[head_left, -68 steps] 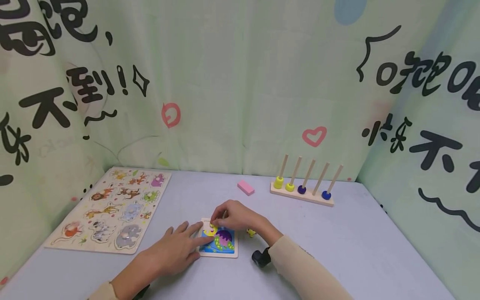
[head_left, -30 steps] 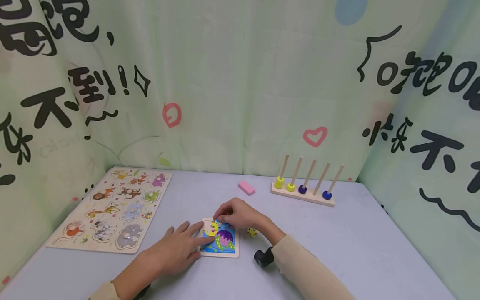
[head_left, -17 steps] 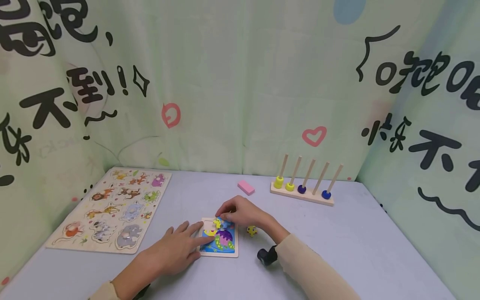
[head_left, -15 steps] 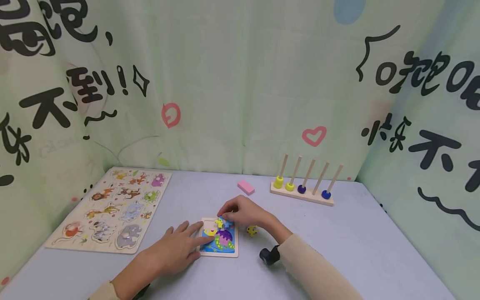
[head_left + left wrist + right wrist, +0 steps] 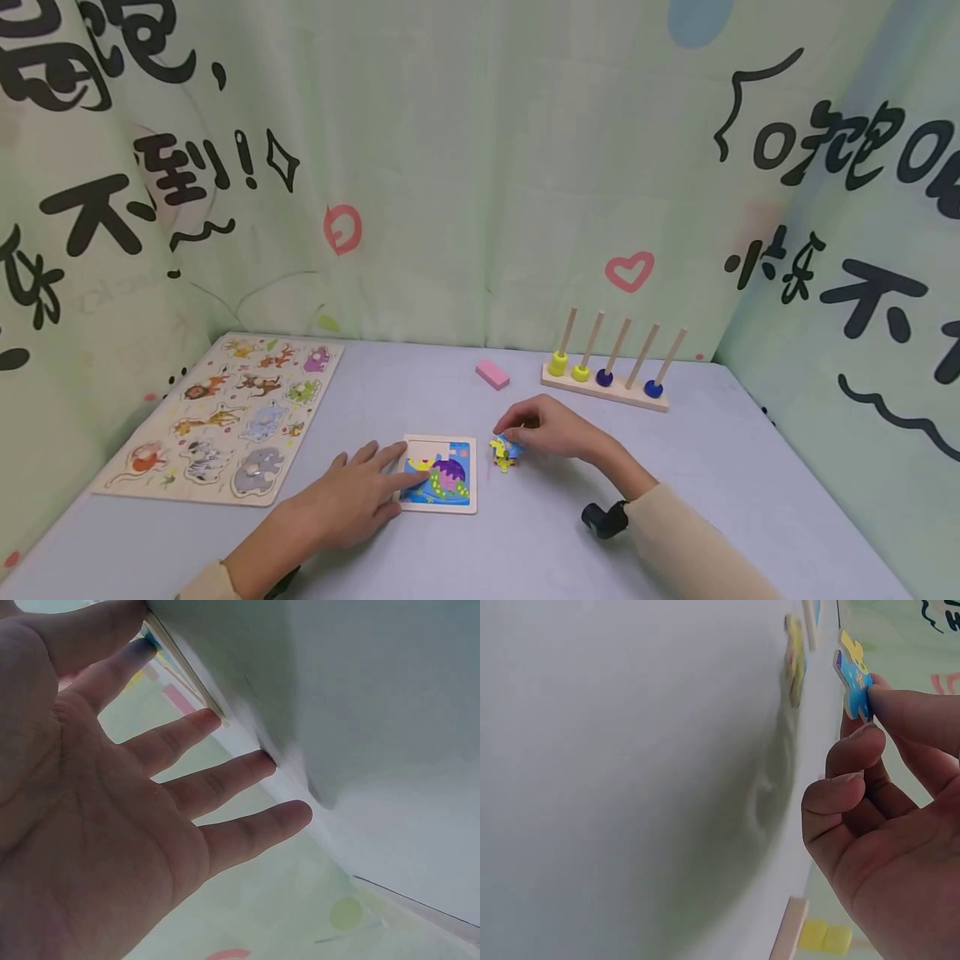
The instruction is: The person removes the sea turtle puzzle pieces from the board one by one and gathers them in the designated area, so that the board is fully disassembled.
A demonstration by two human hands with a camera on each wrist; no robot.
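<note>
My right hand (image 5: pixel 551 429) pinches a blue and yellow jigsaw piece (image 5: pixel 855 679) between thumb and fingers. It holds the piece above the table, right of the small puzzle board. Under it on the table lies a loose yellow puzzle piece (image 5: pixel 794 660), partly covered by the held one in the head view. My left hand (image 5: pixel 345 500) rests with fingers spread at the left side of the small puzzle board (image 5: pixel 450 510), index finger across its picture. Bare wood shows at the upper left of the board, beside a purple and blue picture.
A large animal puzzle board (image 5: pixel 172 492) lies at the left. A pink block (image 5: pixel 492 374) sits toward the back. At the back right stands a wooden peg stand (image 5: pixel 603 390) with yellow and blue beads. Printed curtains (image 5: pixel 480 183) close off the back and sides.
My right hand has lifted the blue and yellow jigsaw piece off the small board and carried it right, over the loose yellow piece. The left hand has stayed put.
</note>
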